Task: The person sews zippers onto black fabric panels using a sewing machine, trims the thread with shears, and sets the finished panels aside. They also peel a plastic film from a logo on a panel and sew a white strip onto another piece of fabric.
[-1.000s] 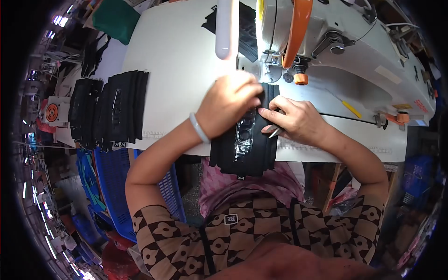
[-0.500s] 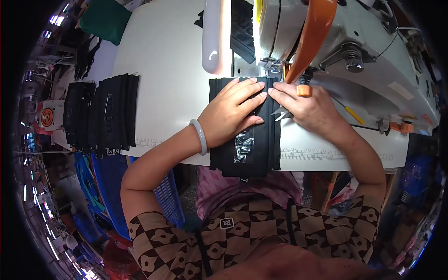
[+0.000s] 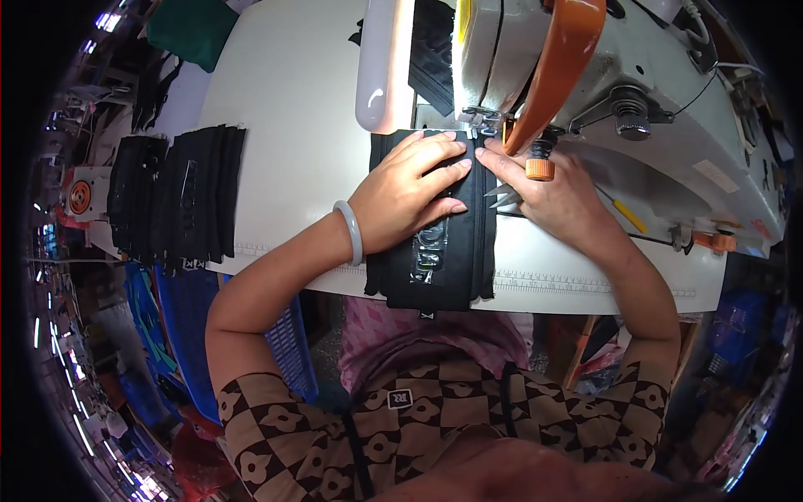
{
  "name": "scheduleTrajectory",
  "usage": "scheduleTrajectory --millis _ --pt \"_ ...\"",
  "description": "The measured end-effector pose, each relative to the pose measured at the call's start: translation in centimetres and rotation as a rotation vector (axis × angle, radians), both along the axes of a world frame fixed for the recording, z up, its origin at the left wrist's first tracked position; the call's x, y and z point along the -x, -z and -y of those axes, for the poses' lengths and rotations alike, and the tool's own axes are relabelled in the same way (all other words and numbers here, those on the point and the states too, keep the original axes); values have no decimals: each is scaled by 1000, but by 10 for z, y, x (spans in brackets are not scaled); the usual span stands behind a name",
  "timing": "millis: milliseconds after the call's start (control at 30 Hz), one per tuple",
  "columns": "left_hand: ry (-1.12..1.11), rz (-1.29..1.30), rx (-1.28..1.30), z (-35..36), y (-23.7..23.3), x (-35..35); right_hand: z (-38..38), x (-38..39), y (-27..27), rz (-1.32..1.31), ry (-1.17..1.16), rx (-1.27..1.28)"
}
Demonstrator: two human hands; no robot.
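A black fabric piece with a glossy printed strip lies under the edge of the sewing machine's presser foot. My left hand rests on it, palm down, fingers stretched toward the foot. My right hand presses its fingertips on the fabric's right edge, close beside the foot. Silver blades of thread snips stick out from under my right palm. The snips' handles are hidden by that hand, whose other fingers are curled.
Stacked black fabric pieces lie at the left of the white table. A lamp tube and the orange lever stand near my hands. A yellow-handled tool lies right. Below left is a blue basket.
Both hands and the fabric have slid slightly forward toward the presser foot. The snips' blades have moved along with my right hand. The view has shifted and tilted a little.
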State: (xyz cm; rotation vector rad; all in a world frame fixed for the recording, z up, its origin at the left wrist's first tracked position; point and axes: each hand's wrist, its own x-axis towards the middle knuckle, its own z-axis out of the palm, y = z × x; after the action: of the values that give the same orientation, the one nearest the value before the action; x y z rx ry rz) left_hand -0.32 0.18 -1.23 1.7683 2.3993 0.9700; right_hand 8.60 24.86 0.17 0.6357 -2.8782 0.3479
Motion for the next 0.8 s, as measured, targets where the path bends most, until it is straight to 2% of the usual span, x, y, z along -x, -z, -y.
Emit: scheduleTrajectory --millis 233,533,800 --pt "-2 -25 16 -1 -1 0 2 -10 -4 13 -137 72" --pt "-31 -8 -10 -12 -1 25 -3 2 1 -55 -33 -9" --pt "-66 -88 62 -23 1 60 -9 1 10 17 28 -10"
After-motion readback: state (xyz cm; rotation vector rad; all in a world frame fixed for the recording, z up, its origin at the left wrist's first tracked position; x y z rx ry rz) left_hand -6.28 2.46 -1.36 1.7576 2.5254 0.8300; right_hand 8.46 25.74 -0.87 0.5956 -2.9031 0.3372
